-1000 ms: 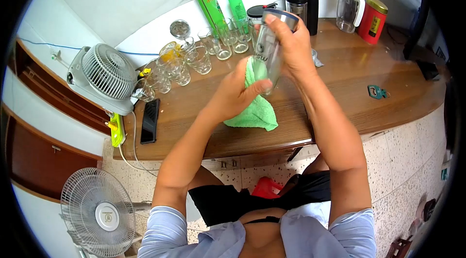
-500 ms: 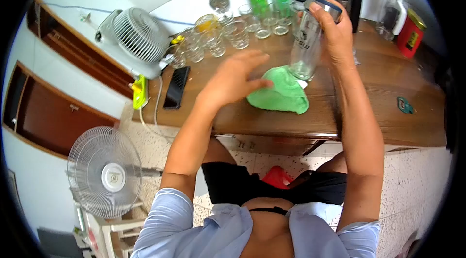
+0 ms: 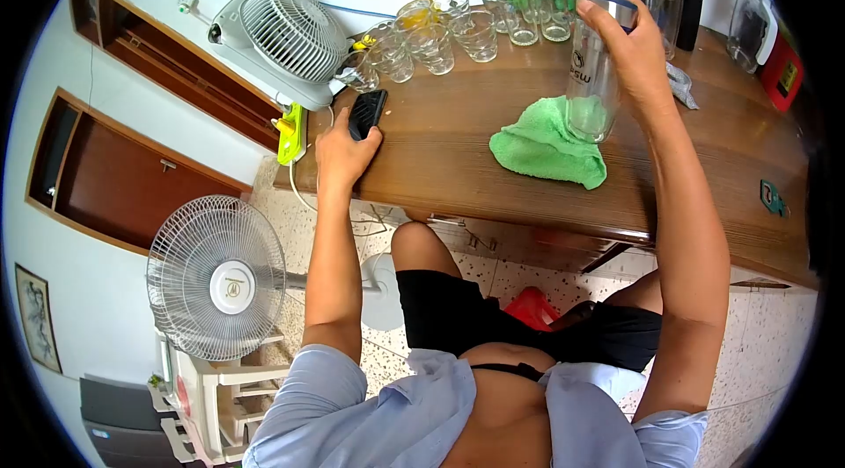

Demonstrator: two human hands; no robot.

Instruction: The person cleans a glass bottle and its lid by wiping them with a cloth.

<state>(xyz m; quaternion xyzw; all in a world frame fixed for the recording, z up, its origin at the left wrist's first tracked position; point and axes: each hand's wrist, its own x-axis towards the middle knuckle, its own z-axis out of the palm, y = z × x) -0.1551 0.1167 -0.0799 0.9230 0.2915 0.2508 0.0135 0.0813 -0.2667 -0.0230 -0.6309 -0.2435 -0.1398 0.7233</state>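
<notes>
My right hand [image 3: 635, 47] is wrapped round the top of a tall clear bottle [image 3: 591, 90] with dark lettering and a dark rim. The bottle stands nearly upright beside a crumpled green cloth [image 3: 550, 147], its base against the cloth's right part. On the left side of the table, my left hand [image 3: 346, 151] grips the near end of a black smartphone [image 3: 367, 113], thumb on one edge and fingers on the other. The hand covers part of the phone.
Several clear drinking glasses [image 3: 477, 37] line the back of the wooden table [image 3: 440, 151]. A small white fan [image 3: 295, 32] and a green power strip [image 3: 292, 135] are at left. Lidded bottles [image 3: 664, 2] and a red tin [image 3: 780, 74] stand right. A standing fan [image 3: 217, 278] is on the floor.
My left hand has moved left from near the green cloth and taken hold of the smartphone. My right hand still grips the bottle. The camera view has shifted.
</notes>
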